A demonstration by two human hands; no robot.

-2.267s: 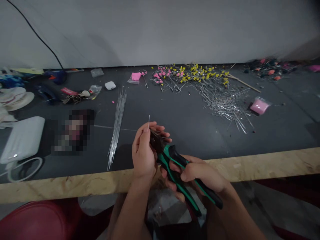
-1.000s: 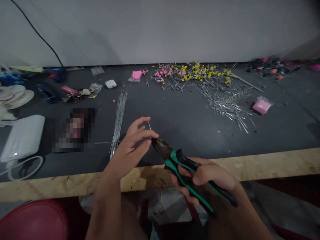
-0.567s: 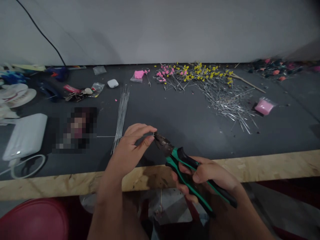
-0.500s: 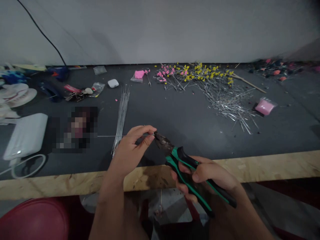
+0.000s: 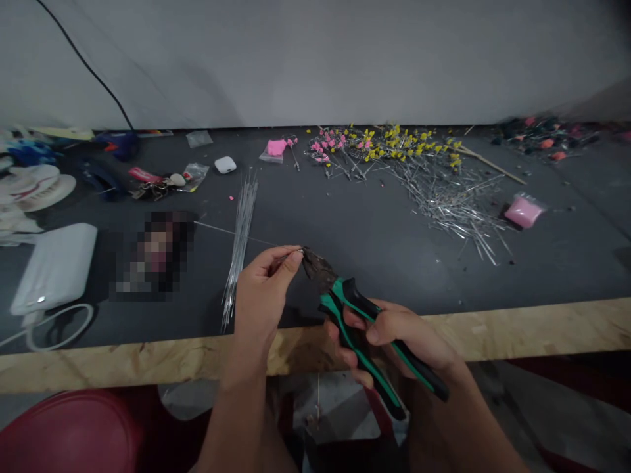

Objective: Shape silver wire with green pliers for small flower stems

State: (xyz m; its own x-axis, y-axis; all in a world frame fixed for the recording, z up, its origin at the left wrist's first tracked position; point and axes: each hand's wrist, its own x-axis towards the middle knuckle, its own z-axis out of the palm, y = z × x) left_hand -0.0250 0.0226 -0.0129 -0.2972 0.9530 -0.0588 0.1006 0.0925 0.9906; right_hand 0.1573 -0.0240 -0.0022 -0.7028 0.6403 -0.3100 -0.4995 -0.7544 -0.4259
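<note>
My left hand (image 5: pixel 263 286) pinches a thin metal wire (image 5: pixel 221 229), whose free length runs up and to the left across a bundle of straight wires (image 5: pixel 241 240). Green and black pliers (image 5: pixel 340 299) are in my right hand (image 5: pixel 404 332), its fingers wrapped round both handles. The dark jaws of the pliers meet the wire's end at my left fingertips; whether they are fully closed is too small to tell. Behind the hands lies a pile of loose silver wires (image 5: pixel 458 207), below stems with yellow tips (image 5: pixel 404 141) and pink tips (image 5: pixel 328 141).
A pink packet (image 5: pixel 524 211) lies at right, another bag with pink material (image 5: pixel 276 148) at the back. Left are a white earbud case (image 5: pixel 225 165), keys (image 5: pixel 152 186), a white power bank (image 5: pixel 56 266) with a cable, and a blurred-out item (image 5: pixel 155 253). A red stool (image 5: pixel 69 433) stands below the table.
My left hand has turned more upright, and the wire now slants up to the left instead of lying level. The pliers and my right hand have shifted slightly left and up.
</note>
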